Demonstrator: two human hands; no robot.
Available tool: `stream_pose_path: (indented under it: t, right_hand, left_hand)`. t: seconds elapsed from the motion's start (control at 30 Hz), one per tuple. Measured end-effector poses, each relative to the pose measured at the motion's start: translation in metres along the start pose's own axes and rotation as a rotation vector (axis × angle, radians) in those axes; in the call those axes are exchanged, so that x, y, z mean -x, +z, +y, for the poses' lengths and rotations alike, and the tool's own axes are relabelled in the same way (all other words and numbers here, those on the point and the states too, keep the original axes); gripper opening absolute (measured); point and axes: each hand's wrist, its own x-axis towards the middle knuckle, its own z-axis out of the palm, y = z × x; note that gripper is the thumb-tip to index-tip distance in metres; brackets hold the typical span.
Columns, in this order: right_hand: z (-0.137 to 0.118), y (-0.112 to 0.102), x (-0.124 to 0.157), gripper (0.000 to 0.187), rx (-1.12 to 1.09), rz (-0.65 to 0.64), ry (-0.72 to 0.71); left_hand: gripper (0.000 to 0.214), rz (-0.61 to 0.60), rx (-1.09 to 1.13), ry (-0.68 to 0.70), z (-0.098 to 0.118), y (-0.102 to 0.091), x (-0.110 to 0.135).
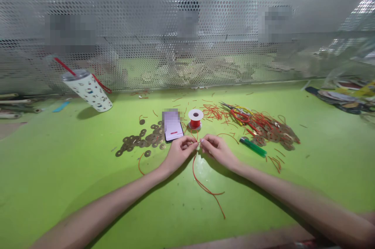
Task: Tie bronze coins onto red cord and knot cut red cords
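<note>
My left hand [183,149] pinches a thin red cord [202,185], whose two loose ends hang down onto the green table. Close beside it, my right hand [215,147] is closed at the fingertips on the same cord. Just beyond the hands stands a white spool [195,115] wound with red thread. A phone [173,126] with a lit screen lies past my left hand. Round brown coins with holes [152,137] are scattered to the left. On the right, more coins [277,134] lie in a heap with red cords tied to them.
A green lighter [253,147] and red-handled scissors [239,115] lie right of my right hand. Cord scraps [215,111] are strewn behind. A patterned tumbler [89,91] with a red straw stands back left. Perforated metal mesh [140,50] closes off the table's far side, with people behind it.
</note>
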Motion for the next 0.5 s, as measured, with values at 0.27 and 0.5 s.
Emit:
stream_pose_path:
  t: [0.27, 0.5]
  right_hand:
    - [-0.0008, -0.0019, -0.0020, 0.045, -0.052, 0.029, -0.006]
    - [0.0035, -0.0028, -0.0039, 0.046, -0.038, -0.008, -0.029]
  left_hand:
    - [0.022, -0.039, 0.007, 0.001, -0.0001, -0.0022, -0.0011]
    - [0.022, -0.003, 0.045, -0.017, 0.0025, -0.0031, 0.0009]
